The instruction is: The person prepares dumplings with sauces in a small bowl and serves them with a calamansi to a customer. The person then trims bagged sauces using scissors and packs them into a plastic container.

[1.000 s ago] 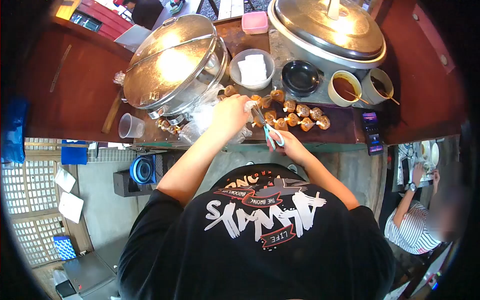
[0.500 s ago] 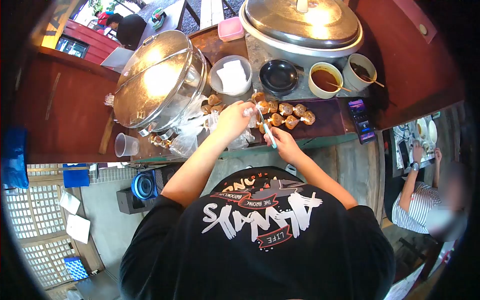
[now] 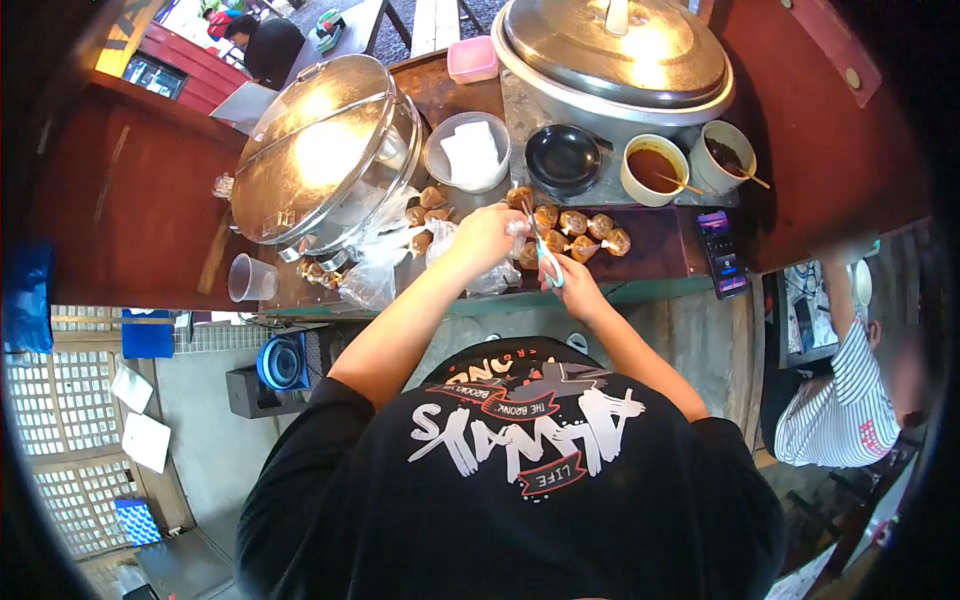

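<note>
Left grip (image 3: 483,241) clamped on clear plastic (image 3: 517,229), right grip (image 3: 572,286) on scissors (image 3: 545,256).
Two cups (image 3: 640,192): dark contents (image 3: 650,164), sticks (image 3: 681,183); tub (image 3: 433,160): white material (image 3: 470,153).

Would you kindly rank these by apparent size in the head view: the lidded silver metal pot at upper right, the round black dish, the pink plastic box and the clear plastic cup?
1. Lidded silver metal pot
2. Round black dish
3. Pink plastic box and clear plastic cup: too alike to rank
</note>
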A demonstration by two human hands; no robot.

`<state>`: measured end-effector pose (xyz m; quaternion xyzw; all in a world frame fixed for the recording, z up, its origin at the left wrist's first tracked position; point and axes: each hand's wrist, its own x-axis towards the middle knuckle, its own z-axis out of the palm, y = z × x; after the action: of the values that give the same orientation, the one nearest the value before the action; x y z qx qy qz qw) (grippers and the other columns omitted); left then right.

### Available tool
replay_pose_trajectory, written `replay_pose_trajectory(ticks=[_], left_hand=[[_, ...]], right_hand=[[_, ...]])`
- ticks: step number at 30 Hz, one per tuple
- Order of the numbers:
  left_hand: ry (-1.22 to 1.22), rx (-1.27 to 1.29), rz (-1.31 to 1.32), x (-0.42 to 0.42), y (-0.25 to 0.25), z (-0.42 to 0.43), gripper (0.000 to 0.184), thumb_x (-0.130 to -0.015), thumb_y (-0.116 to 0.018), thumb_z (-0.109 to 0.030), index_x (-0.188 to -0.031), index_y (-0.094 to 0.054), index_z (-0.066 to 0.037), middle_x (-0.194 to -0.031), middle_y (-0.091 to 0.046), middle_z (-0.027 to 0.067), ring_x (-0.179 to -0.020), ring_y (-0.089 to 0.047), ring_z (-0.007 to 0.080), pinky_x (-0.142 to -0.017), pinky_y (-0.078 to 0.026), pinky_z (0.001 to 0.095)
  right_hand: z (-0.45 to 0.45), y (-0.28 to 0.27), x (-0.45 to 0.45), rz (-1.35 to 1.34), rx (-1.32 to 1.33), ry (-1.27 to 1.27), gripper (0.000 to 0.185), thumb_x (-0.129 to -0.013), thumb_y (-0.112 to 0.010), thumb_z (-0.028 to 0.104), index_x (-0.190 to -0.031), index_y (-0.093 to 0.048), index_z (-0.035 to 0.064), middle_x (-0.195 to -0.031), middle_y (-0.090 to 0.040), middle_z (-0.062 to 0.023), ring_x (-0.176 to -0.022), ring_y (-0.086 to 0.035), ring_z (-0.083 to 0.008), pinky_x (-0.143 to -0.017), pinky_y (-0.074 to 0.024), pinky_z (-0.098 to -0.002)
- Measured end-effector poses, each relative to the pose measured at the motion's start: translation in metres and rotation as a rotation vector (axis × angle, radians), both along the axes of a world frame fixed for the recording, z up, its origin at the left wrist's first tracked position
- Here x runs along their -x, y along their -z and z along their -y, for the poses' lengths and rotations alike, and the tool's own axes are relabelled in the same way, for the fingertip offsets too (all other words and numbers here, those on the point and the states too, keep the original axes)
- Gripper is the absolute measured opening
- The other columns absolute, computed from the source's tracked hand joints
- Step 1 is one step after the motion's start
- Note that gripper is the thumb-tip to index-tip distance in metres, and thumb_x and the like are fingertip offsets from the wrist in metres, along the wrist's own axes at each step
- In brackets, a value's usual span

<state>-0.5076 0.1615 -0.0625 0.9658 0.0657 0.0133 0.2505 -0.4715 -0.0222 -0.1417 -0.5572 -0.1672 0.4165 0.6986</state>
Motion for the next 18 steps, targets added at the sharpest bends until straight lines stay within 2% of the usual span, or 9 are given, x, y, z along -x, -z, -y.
replay_pose_trajectory(ticks=[6,7,9,11,12,13,15,17,18], left_hand=[[0.01,-0.001,0.06,0.004,0.007,0.005,0.025,-0.085,-0.056,-0.029,-0.086,-0.068,-0.008,-0.088,-0.061,0.0131,-0.088,-0.06,0.0328,-0.075,-0.047,0.0428],[-0.004,-0.01,0.099,0.01,0.003,0.005,0.027,-0.086,-0.056,-0.031,-0.084,-0.068,-0.007,-0.087,-0.061,0.0132,-0.088,-0.06,0.0328,-0.075,-0.047,0.0431],[-0.079,-0.069,-0.005,0.026,-0.014,0.001,0.031,-0.086,-0.057,-0.035,-0.083,-0.067,-0.006,-0.085,-0.061,0.0134,-0.087,-0.06,0.0331,-0.074,-0.047,0.0425],[-0.14,-0.137,-0.062,0.046,-0.03,-0.008,0.031,-0.085,-0.058,-0.035,-0.084,-0.067,-0.006,-0.085,-0.061,0.0137,-0.086,-0.061,0.0333,-0.073,-0.048,0.0424],[-0.222,-0.112,0.015,0.056,-0.019,-0.018,0.031,-0.083,-0.056,-0.034,-0.07,-0.066,-0.008,-0.086,-0.063,0.0101,-0.084,-0.062,0.0309,-0.074,-0.049,0.0415],[-0.292,-0.048,0.031,0.066,-0.016,-0.028,0.021,-0.08,-0.057,-0.024,-0.079,-0.065,-0.005,-0.089,-0.063,0.0146,-0.088,-0.062,0.033,-0.077,-0.049,0.0425],[-0.439,-0.067,0.105,0.081,0.01,-0.055,0.021,-0.077,-0.056,-0.015,-0.09,-0.062,0.0,-0.092,-0.062,0.0211,-0.091,-0.06,0.0374,-0.081,-0.048,0.0445],[-0.442,-0.054,0.212,0.096,0.023,-0.077,0.027,-0.077,-0.056,-0.012,-0.098,-0.058,0.005,-0.096,-0.06,0.026,-0.093,-0.058,0.0411,-0.082,-0.047,0.0469],[-0.452,-0.085,0.118,0.101,0.022,-0.086,0.025,-0.078,-0.056,-0.013,-0.096,-0.058,0.004,-0.095,-0.061,0.0255,-0.093,-0.059,0.0411,-0.082,-0.047,0.0472]], right_hand=[[-0.002,0.018,-0.006,-0.098,-0.07,0.133,0.021,-0.088,-0.06,0.026,-0.092,-0.058,0.0051,-0.073,-0.051,0.0023,-0.065,-0.047,-0.0077,-0.062,-0.0385,-0.0217],[0.003,0.006,-0.007,-0.057,-0.071,0.121,0.021,-0.091,-0.057,0.028,-0.095,-0.057,0.0066,-0.074,-0.052,0.0026,-0.065,-0.047,-0.0065,-0.057,-0.037,-0.0206],[0.011,-0.007,-0.01,-0.019,0.049,0.086,0.025,-0.092,-0.055,0.033,-0.094,-0.056,0.0079,-0.072,-0.053,0.0025,-0.059,-0.045,-0.0049,-0.05,-0.0333,-0.0195],[0.018,-0.006,-0.012,-0.05,-0.004,0.064,0.032,-0.092,-0.054,0.04,-0.089,-0.055,0.0088,-0.067,-0.052,0.0021,-0.05,-0.037,-0.0026,-0.045,-0.0263,-0.019],[0.023,-0.005,-0.012,-0.039,0.009,0.056,0.031,-0.092,-0.054,0.039,-0.088,-0.055,0.009,-0.067,-0.052,0.0021,-0.05,-0.037,-0.0022,-0.045,-0.0254,-0.0191],[0.025,-0.005,-0.011,-0.03,0.022,0.052,0.03,-0.093,-0.053,0.038,-0.087,-0.056,0.0091,-0.067,-0.052,0.0021,-0.05,-0.036,-0.0018,-0.045,-0.0246,-0.0191],[0.029,-0.012,-0.009,-0.035,0.076,0.037,0.026,-0.093,-0.053,0.034,-0.089,-0.055,0.0088,-0.07,-0.052,0.0009,-0.053,-0.041,-0.0042,-0.047,-0.0287,-0.0194],[0.03,-0.014,-0.003,0.017,0.065,0.035,0.022,-0.093,-0.052,0.029,-0.089,-0.056,0.0079,-0.072,-0.054,-0.0001,-0.057,-0.045,-0.0066,-0.052,-0.0349,-0.0208],[0.025,-0.013,0.001,0.083,0.032,0.058,0.019,-0.092,-0.052,0.026,-0.089,-0.057,0.0071,-0.073,-0.055,-0.0004,-0.06,-0.048,-0.0079,-0.056,-0.0392,-0.022]])
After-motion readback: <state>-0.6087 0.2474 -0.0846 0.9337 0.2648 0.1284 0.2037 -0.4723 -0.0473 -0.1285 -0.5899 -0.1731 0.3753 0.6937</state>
